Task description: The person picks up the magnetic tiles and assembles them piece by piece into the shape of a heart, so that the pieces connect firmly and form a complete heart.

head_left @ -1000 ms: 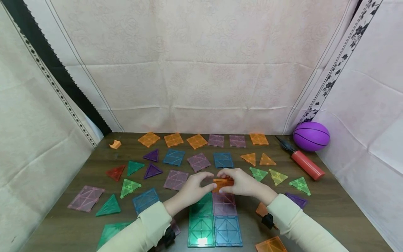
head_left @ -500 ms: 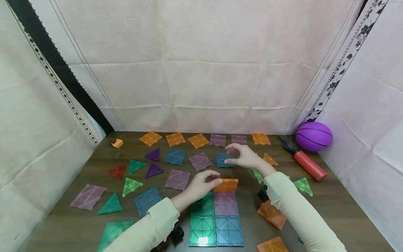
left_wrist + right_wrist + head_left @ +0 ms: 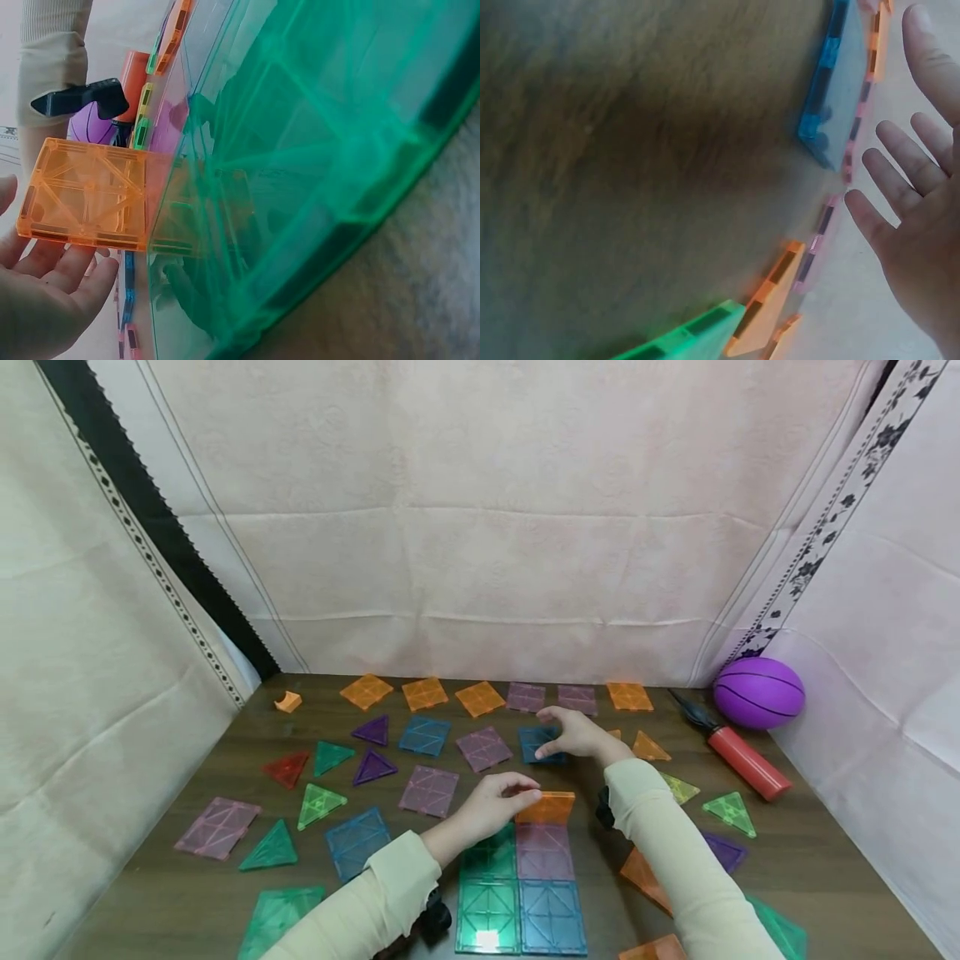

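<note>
In front of me lies a flat block of magnetic tiles: two green squares (image 3: 488, 917), a blue square (image 3: 553, 917) and a purple square (image 3: 545, 853). An orange square tile (image 3: 547, 807) stands upright at the far edge of the purple one. My left hand (image 3: 487, 807) has its fingertips at the left edge of that orange tile (image 3: 82, 195); its fingers (image 3: 71, 271) are loosely bent beside it. Farther back, my right hand (image 3: 576, 735) hovers with spread fingers (image 3: 907, 161) over another blue square tile (image 3: 531, 743), which its fingertips overlap in the head view.
Many loose tiles surround the block, including orange squares (image 3: 366, 692), purple triangles (image 3: 373, 767), a red triangle (image 3: 286, 769) and a large green tile (image 3: 281, 914). A purple ball (image 3: 759, 692) and a red hand pump (image 3: 748, 763) lie at the back right, before cloth walls.
My right hand has left the upright orange tile and moved back and right to the far blue square. My left hand stays beside the orange tile, which keeps standing.
</note>
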A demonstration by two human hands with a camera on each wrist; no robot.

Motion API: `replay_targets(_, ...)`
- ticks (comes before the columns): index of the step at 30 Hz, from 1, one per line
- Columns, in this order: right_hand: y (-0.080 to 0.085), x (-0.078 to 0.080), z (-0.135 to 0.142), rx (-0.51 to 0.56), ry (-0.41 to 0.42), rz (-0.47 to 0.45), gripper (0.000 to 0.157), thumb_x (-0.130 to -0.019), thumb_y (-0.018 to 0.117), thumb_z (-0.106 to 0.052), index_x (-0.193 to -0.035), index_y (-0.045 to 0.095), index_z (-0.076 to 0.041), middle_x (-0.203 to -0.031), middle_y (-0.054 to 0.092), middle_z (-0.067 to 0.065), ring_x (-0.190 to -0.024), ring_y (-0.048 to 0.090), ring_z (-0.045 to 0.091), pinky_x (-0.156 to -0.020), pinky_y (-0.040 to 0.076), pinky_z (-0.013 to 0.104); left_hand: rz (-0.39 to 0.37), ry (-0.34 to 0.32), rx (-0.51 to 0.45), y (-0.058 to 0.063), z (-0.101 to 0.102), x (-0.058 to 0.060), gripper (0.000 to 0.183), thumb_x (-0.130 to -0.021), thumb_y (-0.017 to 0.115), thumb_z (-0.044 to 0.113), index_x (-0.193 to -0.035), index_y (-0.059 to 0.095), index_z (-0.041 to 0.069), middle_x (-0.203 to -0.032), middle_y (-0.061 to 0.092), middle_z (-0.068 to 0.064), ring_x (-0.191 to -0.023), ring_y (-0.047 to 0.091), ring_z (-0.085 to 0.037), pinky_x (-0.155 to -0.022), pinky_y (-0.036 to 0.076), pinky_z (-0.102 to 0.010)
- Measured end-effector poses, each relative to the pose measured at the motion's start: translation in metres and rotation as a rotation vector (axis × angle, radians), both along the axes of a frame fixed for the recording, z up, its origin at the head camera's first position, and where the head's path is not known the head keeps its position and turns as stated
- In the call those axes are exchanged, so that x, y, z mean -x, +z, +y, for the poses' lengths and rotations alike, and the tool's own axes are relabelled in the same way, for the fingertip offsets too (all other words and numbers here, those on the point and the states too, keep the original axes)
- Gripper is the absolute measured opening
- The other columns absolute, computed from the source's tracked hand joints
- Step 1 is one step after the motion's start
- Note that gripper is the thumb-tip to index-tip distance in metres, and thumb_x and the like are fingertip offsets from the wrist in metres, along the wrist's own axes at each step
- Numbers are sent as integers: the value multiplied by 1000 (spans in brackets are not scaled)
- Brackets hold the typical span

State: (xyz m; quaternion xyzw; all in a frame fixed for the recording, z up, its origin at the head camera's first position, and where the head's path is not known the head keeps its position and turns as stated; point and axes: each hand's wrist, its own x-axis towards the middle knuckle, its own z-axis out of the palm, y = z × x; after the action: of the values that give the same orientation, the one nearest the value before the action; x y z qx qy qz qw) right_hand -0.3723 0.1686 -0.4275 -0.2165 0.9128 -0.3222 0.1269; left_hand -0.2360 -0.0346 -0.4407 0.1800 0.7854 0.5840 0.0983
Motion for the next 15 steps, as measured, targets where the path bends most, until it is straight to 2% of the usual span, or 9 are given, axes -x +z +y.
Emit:
replay_targets(10,-12,9,3,-94,21,-21,81,-76,84,-23,-143,43,-5,-145,45,17,-134,39,36,-108,33,52,-60,-8,-33,0,2,0,22,-96,61,23,-107,71,8,-97,67,-4,-82,56,-17,-69,46,-28)
replay_targets(15,-15,7,1,-104,58,19,80,-73,86,-22,-140,47,-3,-142,48,17,-131,42,36,-107,34,52,-68,3,-44,-4,1,0,20,-96,61,19,-108,71,6,-98,67,-6,-81,56,-20,-68,46,-30)
